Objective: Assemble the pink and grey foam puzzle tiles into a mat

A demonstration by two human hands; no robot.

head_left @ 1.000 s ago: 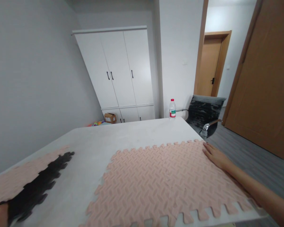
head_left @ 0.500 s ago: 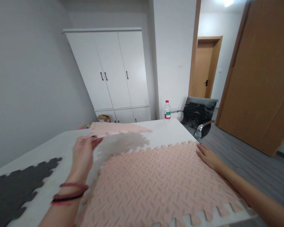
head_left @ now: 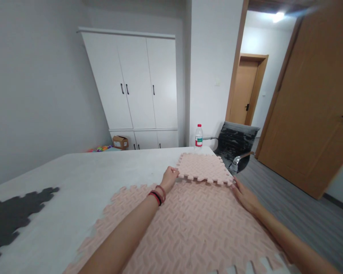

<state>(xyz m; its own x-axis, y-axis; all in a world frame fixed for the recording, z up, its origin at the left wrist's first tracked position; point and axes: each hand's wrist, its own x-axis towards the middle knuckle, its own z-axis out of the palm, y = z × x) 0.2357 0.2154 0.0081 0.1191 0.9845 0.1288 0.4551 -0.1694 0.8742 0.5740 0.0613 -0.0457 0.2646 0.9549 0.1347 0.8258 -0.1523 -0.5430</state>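
Observation:
A loose pink foam puzzle tile (head_left: 201, 168) lies at the far edge of the joined pink foam mat (head_left: 188, 224) on the white table (head_left: 82, 179). My left hand (head_left: 169, 179), with red bands on the wrist, grips the tile's near left corner, fingers closed on it. My right hand (head_left: 244, 196) rests at the tile's near right corner, where tile and mat meet, fingers extended and touching both.
A dark grey foam tile (head_left: 8, 215) lies at the table's left edge. A water bottle (head_left: 199, 136) stands at the far edge. Beyond are a black chair (head_left: 237, 144), a white wardrobe (head_left: 134, 83), a cardboard box (head_left: 120, 142) and an open wooden door (head_left: 311, 102).
My left hand has carried the pink tile from the table's left side across to the mat's far edge and set it down. My right hand shifted slightly to the tile's corner.

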